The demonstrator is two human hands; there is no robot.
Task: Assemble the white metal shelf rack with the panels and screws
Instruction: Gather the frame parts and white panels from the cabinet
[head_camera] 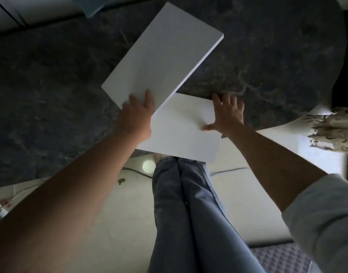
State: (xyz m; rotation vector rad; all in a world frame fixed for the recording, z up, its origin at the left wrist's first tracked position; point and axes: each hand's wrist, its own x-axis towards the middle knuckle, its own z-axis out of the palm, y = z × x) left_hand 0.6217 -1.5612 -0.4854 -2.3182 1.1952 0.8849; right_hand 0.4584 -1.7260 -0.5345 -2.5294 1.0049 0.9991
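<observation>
Lower panel [181, 127] pt. hidden under upper panel [159, 62] & left hand [136, 115]; its fingers [132, 98] blurred, grip unclear.

Surface: dark marbled table [267, 56], top rounded at the right.
Two white panels on it. The nearer panel [185, 127] lies flat, its near end overhanging the table's edge. The longer panel [163, 62] sits diagonally, its near corner overlapping the nearer panel; unclear whether its far end touches the top.

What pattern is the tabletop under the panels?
Tabletop: dark grey, pale marble veins; head view.
</observation>
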